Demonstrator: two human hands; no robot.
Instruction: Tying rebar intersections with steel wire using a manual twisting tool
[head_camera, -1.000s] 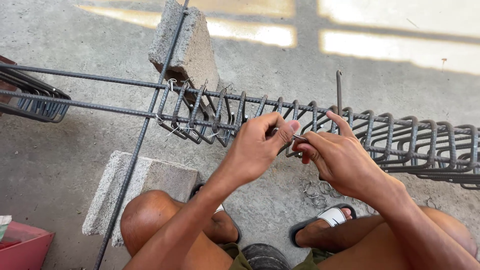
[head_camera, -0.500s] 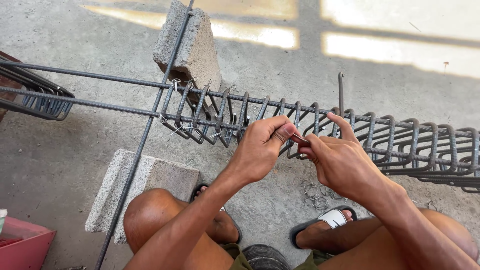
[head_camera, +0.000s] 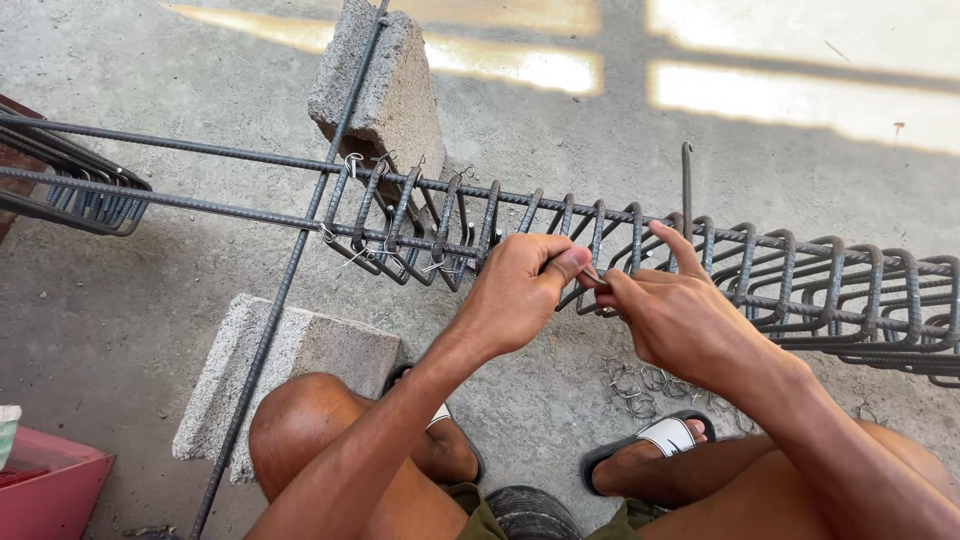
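the left hand (head_camera: 520, 290) is closed in a pinch, thumb and forefinger pressed on a thin piece of tie wire (head_camera: 590, 280) right at the near side of the rebar cage (head_camera: 700, 270). the right hand (head_camera: 680, 315) meets it fingertip to fingertip, also pinched shut on the same wire, its index finger raised and resting against the cage's upper bar. the wire sits between the 2 hands, touching one of the cage's bent stirrups; how it wraps the bar is too small to tell.

the rebar cage runs left to right as a long row of stirrups strung on straight bars. a thin hooked metal rod (head_camera: 687, 185) stands upright just behind the cage, above the right hand. a loose pile of wire loops (head_camera: 630, 380) lies on the concrete floor (head_camera: 150, 290) below the cage, near the right hand. 1 concrete block (head_camera: 385, 90) stands behind the cage's left part and another concrete block (head_camera: 290, 375) lies in front of it, with a single long bar (head_camera: 290, 270) crossing the cage and lying over both. a sandalled foot (head_camera: 660, 445) rests on the floor in front of the cage, beside the wire loops. a red tray (head_camera: 55, 490) sits far left of the cage, at the frame's lower corner.
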